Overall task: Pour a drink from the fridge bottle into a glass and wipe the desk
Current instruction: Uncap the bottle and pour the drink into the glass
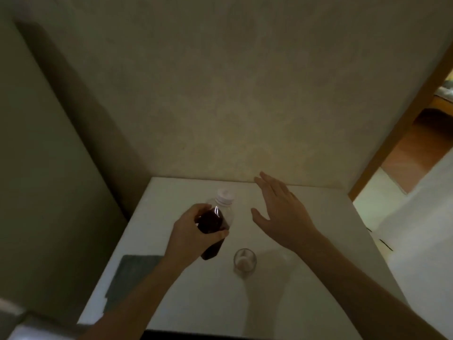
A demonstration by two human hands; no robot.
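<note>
Nearest, the empty glass (244, 260) stands mid-worktop (306, 303). Left hand (193, 231) grips the capped bottle (215, 222), neck pointing to the far edge; right hand (279, 212), fingers spread, is nearer the cap (225, 196).

Dim beige wall (220, 94), wooden doorframe (402, 123)
</note>
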